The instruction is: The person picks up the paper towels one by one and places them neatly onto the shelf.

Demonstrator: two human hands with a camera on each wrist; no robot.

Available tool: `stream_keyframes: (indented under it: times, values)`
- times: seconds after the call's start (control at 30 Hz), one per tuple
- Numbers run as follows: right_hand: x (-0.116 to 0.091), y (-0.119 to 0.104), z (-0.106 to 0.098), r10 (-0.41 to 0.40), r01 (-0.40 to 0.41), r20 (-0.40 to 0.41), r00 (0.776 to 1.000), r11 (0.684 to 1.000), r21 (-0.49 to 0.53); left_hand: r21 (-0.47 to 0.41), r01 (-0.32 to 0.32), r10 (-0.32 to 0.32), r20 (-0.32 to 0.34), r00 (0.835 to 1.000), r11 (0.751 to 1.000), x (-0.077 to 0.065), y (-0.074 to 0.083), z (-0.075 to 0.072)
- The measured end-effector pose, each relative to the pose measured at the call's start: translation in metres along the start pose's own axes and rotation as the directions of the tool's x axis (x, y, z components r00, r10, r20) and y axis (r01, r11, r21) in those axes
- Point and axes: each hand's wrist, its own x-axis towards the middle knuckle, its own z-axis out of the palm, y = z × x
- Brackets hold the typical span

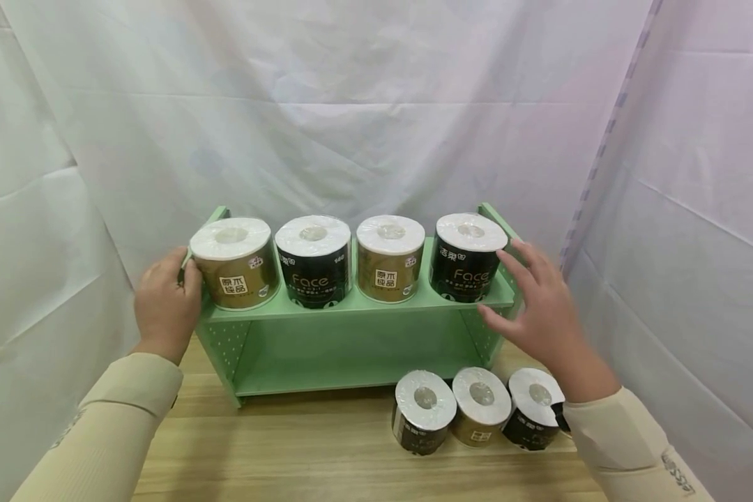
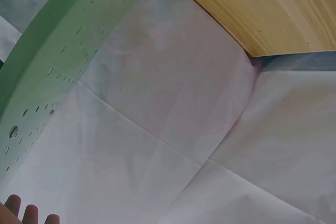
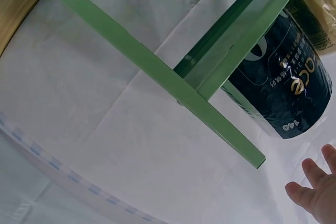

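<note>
Four wrapped toilet rolls stand in a row on the top board of a green shelf (image 1: pixel 332 352). From the left they are a gold roll (image 1: pixel 241 279), a black roll (image 1: pixel 314 275), a second gold roll (image 1: pixel 388 275) and a second black roll (image 1: pixel 467 272). At the shelf's left end, my left hand (image 1: pixel 166 300) is up against the first gold roll; part of its fingers is hidden. My right hand (image 1: pixel 542 300), fingers spread, is beside the rightmost black roll. In the right wrist view its fingertips (image 3: pixel 299 195) are apart from that black roll (image 3: pixel 289 77).
On the wooden table (image 1: pixel 288 446), before the shelf's right end, stand a black roll (image 1: pixel 417 432), a gold roll (image 1: pixel 477 432) and another black roll (image 1: pixel 530 429), the last partly behind the right wrist. White cloth (image 1: pixel 351 125) hangs at the back and both sides.
</note>
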Motion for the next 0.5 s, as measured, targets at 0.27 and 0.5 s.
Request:
stream_keyframes:
  times: [0.27,0.5]
  values:
    - [-0.02,-0.006,0.005,-0.057,0.055,-0.04,0.998,0.997,-0.05,-0.002,0.009,-0.009,0.009,1.0,1.0,-0.001,-0.001,0.0]
    - [-0.038,-0.008,0.015,-0.06,0.058,-0.017,0.998,0.996,-0.06,-0.003,0.002,-0.002,0.002,1.0,1.0,0.0,0.0,0.0]
